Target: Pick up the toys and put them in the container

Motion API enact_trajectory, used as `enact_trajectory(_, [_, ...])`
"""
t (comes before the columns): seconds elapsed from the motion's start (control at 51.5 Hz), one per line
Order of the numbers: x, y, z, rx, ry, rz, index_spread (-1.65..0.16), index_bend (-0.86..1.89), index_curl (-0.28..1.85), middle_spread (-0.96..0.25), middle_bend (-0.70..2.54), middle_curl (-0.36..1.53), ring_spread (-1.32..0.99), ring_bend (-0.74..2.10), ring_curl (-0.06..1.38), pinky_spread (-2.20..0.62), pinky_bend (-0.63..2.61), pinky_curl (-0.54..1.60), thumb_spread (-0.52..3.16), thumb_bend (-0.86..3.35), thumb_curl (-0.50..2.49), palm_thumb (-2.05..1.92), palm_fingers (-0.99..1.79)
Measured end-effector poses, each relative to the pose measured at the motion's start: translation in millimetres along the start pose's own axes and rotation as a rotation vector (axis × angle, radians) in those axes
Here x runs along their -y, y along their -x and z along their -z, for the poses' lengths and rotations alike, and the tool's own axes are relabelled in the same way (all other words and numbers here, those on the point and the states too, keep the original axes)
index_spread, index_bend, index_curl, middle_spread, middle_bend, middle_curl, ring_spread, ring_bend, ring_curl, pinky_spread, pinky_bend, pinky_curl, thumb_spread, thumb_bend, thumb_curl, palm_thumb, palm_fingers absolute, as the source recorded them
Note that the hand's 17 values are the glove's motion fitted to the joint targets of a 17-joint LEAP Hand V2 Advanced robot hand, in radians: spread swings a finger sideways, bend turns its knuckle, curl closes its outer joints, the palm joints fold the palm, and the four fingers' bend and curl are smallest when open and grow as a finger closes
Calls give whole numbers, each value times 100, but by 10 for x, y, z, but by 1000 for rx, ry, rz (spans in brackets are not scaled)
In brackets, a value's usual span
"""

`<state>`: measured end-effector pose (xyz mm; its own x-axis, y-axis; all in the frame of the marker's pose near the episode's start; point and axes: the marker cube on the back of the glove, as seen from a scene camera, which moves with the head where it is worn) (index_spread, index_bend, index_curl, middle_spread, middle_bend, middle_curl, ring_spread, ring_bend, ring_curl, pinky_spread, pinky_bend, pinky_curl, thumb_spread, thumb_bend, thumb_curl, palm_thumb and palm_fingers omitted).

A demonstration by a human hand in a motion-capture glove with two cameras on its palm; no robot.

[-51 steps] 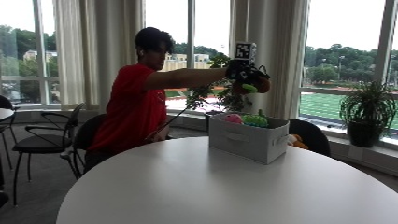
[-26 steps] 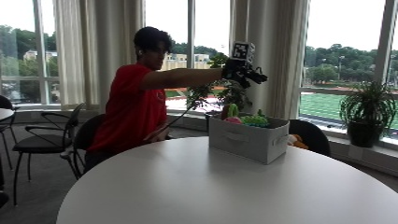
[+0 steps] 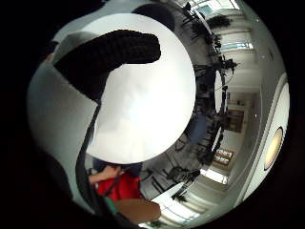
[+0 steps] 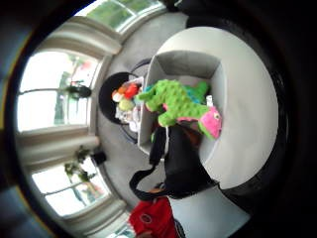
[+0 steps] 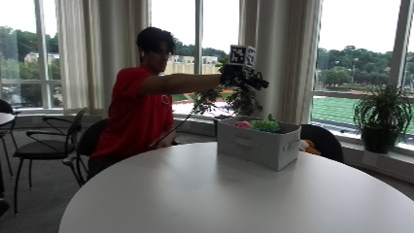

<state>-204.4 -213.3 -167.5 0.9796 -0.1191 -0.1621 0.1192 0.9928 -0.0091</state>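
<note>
Right of centre in the outside view, the gloved right hand (image 5: 244, 77) hangs above the grey container (image 5: 257, 142) on the white table (image 5: 194, 199), fingers extended, holding nothing. Thumb-side palm view, centre: green dinosaur toy (image 4: 181, 103) lies inside the container.

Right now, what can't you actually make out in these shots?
- Outside view: the lower part of the green plush dinosaur and anything under it, hidden by the wall of the grey fabric bin.
- Thumb side palm view: the toys on the chair behind the bin are too small to identify.
- Little finger side palm view: a gloved finger covers part of the white table; the bin is not visible.
</note>
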Motion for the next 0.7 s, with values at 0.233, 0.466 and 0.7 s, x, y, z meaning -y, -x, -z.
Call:
enact_trajectory(0.233, [-228, -750, -533, 32, 8, -84, -39, 14, 30, -8, 16, 32, 0, 40, 43, 1, 133, 34, 125, -2, 51, 2, -8])
enact_trajectory(0.466, [-502, -1320, -917, 67, 39, -171, -38, 15, 29, -8, 16, 30, 0, 38, 41, 3, 129, 33, 127, -2, 46, 2, -8])
enact_trajectory(0.7, [-785, -1762, -1164, 119, 67, -223, -39, 16, 29, -8, 16, 30, 0, 34, 40, 3, 125, 32, 127, -2, 43, 3, -8])
